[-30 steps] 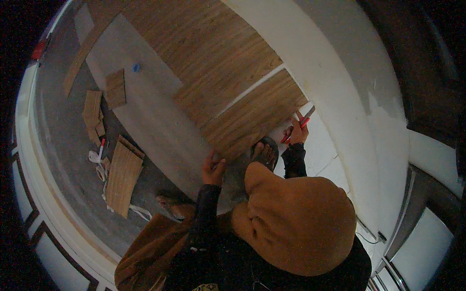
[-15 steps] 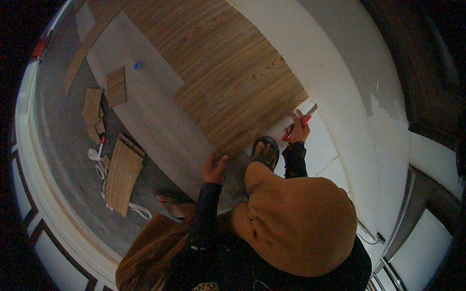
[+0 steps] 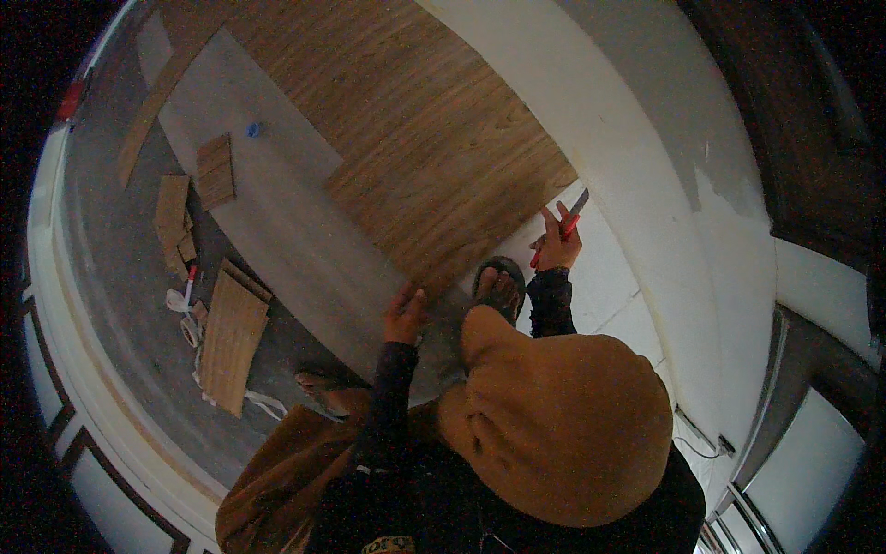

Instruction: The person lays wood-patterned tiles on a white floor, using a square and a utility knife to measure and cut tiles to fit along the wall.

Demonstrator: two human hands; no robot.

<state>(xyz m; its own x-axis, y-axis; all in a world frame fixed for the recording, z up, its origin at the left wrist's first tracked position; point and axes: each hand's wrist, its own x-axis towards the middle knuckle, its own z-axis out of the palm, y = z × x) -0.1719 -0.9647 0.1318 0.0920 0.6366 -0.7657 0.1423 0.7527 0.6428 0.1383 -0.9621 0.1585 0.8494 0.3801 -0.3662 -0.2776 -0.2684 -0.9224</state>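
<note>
Brown wood-grain planks [image 3: 415,138] lie alongside the white wall [image 3: 637,138]; white floor tiles [image 3: 604,277] and the pale grey sheet [image 3: 268,198] are uncovered yet. My hands are apart — left hand [image 3: 404,315] by the planks' near corner, contact unclear, right hand [image 3: 557,246] gripping a red-handled blade [image 3: 570,226].

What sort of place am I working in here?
Probably a room under renovation: wood-look flooring covers only part of the grey floor, loose pieces lie nearby, and the right hand holds a red cutting tool.

A pale wall [image 3: 715,286] runs along the right, beside a dark brown panel [image 3: 794,120], perhaps a door.
</note>
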